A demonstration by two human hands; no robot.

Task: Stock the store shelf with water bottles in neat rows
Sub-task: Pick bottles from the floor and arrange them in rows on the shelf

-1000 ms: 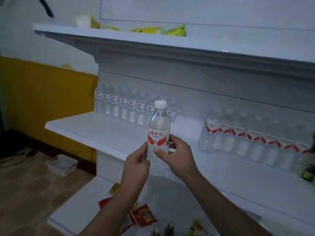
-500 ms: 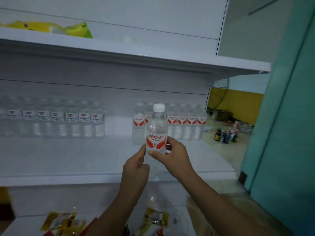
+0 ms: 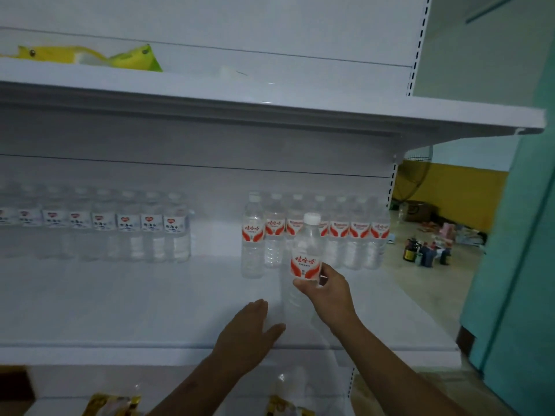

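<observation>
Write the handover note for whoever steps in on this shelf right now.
Right hand grips the water bottle at its label, upright over the middle shelf.
Left hand is open, holding nothing, just left of the bottle.
Done: the red-label row stands along the back at right; another row stands at left.
Left: set the held bottle in front of the red-label row, then continue.

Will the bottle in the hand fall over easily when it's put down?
Maybe: the bottle is tall and slim, so a bump could tip it. It looks full, so likely steadier. The right hand holds it; the shelf looks flat.
</observation>
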